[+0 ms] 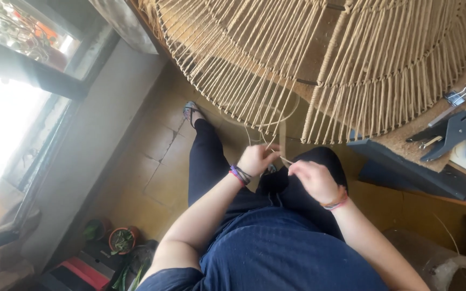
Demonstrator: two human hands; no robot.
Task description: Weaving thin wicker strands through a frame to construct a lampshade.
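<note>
From my view, the left hand (257,159) and right hand (313,179) meet just below centre frame, both pinched closed on a thin pale cord (286,160) that bridges the short gap between them. The cord's long axis runs from the left hand down-right to the right hand, and loose strands rise from the left hand toward the woven frame (319,64) filling the upper frame. The left hand sits nearer that frame's lower edge.
</note>
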